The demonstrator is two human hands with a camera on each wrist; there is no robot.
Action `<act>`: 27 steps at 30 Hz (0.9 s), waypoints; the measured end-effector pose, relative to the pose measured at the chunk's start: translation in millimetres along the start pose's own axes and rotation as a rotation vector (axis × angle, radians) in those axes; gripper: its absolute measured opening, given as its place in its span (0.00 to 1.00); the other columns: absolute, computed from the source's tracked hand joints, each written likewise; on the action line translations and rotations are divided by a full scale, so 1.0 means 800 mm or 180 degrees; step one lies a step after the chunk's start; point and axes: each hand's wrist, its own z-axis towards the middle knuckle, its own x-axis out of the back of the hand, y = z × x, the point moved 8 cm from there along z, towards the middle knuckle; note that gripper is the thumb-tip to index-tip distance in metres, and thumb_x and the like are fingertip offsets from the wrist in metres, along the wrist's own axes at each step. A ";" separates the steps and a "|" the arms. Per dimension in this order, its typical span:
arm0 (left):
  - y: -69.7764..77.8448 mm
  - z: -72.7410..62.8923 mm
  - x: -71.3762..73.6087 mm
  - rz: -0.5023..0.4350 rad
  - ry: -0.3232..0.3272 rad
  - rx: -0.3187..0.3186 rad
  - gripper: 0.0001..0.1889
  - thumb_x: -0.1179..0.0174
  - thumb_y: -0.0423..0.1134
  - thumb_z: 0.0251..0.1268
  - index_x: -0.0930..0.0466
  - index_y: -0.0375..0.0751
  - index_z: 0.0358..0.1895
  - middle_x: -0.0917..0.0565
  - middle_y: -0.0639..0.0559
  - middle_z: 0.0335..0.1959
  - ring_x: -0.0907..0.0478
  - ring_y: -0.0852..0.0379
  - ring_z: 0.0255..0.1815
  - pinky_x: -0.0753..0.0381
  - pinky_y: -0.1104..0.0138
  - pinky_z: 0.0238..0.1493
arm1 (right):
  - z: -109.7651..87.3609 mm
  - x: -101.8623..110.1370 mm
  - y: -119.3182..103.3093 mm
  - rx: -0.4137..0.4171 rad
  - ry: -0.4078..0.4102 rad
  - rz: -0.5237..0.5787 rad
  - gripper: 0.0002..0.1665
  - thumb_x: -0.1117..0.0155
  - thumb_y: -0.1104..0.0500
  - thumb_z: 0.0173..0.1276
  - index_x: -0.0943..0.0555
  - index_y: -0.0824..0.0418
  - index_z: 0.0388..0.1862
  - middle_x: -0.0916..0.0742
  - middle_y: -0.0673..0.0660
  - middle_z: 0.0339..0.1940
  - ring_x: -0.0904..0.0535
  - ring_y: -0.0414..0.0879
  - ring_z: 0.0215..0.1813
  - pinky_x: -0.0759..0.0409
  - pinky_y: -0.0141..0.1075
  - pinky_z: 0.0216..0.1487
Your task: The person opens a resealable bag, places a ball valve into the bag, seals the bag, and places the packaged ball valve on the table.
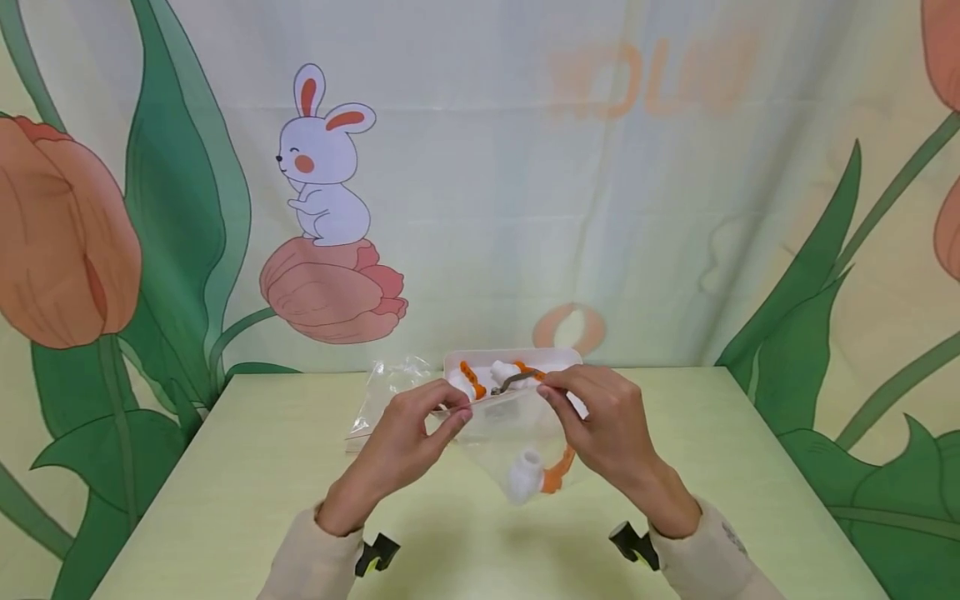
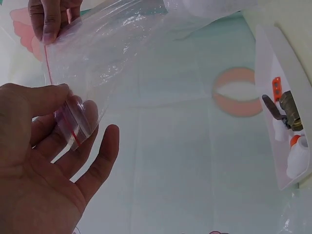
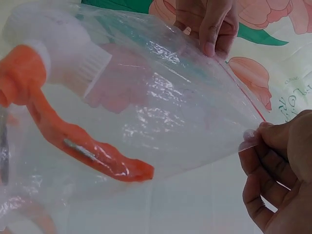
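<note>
A clear zip bag [image 1: 487, 437] hangs between my hands, holding a white plastic valve [image 1: 527, 475] with an orange lever handle [image 3: 97, 153]. My left hand [image 1: 408, 433] pinches one top corner between thumb and fingers. At the opposite corner, the right hand [image 1: 611, 421] grips the bag's edge with thumb and fingertips. Along the top edge between them runs a red zip strip [image 3: 243, 95], stretched nearly straight. The valve sits low in the bag, its white body [image 2: 204, 6] at the top edge of the left wrist view.
Behind the hands stands a white tray [image 1: 558, 357]. It holds white-and-orange valves [image 1: 502, 372] and a brass valve [image 2: 291, 111] with a grey lever. Clear plastic bags [image 1: 386, 392] lie left of the tray on the pale table [image 1: 270, 467]. A printed curtain [image 1: 480, 208] hangs behind.
</note>
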 end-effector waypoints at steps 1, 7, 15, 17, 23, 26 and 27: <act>0.000 0.000 0.001 0.0011 0.0017 -0.0020 0.02 0.39 0.37 0.68 0.19 0.43 0.38 0.17 0.57 0.34 0.21 0.62 0.37 0.17 0.62 0.42 | 0.001 0.000 -0.001 -0.0017 -0.0020 0.0015 0.05 0.31 0.59 0.64 0.14 0.59 0.31 0.12 0.51 0.25 0.21 0.41 0.25 0.24 0.32 0.27; -0.001 -0.002 0.004 -0.0004 0.0052 0.0000 0.03 0.38 0.37 0.68 0.18 0.42 0.38 0.17 0.56 0.34 0.20 0.63 0.35 0.15 0.62 0.38 | 0.000 -0.001 -0.001 -0.0048 -0.0052 0.0076 0.03 0.30 0.61 0.63 0.14 0.59 0.32 0.13 0.51 0.25 0.22 0.39 0.24 0.23 0.27 0.26; -0.010 -0.005 0.004 -0.0098 -0.0073 0.0133 0.02 0.37 0.33 0.65 0.19 0.44 0.38 0.17 0.55 0.34 0.20 0.64 0.36 0.15 0.69 0.41 | -0.001 0.001 0.003 0.0011 0.0008 0.0025 0.03 0.30 0.60 0.63 0.14 0.59 0.31 0.13 0.50 0.24 0.24 0.39 0.23 0.26 0.27 0.24; -0.011 -0.006 0.004 -0.0062 -0.0081 0.0128 0.01 0.37 0.34 0.66 0.19 0.43 0.38 0.18 0.56 0.33 0.21 0.64 0.35 0.16 0.70 0.40 | -0.001 0.002 0.003 0.0020 0.0009 0.0019 0.03 0.29 0.61 0.62 0.14 0.60 0.31 0.13 0.51 0.25 0.24 0.39 0.23 0.26 0.27 0.24; -0.013 -0.006 0.004 0.0049 -0.0024 0.0131 0.01 0.37 0.34 0.66 0.20 0.43 0.37 0.19 0.57 0.32 0.22 0.63 0.34 0.17 0.70 0.38 | -0.001 0.002 0.003 0.0010 0.0003 0.0015 0.04 0.30 0.60 0.63 0.14 0.60 0.30 0.13 0.51 0.25 0.24 0.39 0.23 0.27 0.27 0.24; -0.018 -0.007 0.003 -0.0022 -0.0056 0.0208 0.04 0.36 0.33 0.64 0.20 0.45 0.37 0.18 0.57 0.33 0.22 0.63 0.35 0.16 0.69 0.39 | -0.001 0.003 0.003 0.0009 0.0010 0.0024 0.03 0.29 0.61 0.63 0.14 0.60 0.30 0.13 0.51 0.25 0.25 0.39 0.23 0.28 0.27 0.24; -0.020 -0.008 0.002 -0.0055 -0.0076 0.0242 0.04 0.36 0.32 0.64 0.20 0.45 0.37 0.18 0.57 0.32 0.22 0.63 0.35 0.15 0.69 0.40 | -0.001 0.003 0.003 0.0013 0.0017 0.0028 0.04 0.30 0.61 0.63 0.14 0.60 0.30 0.13 0.51 0.25 0.25 0.38 0.23 0.28 0.27 0.24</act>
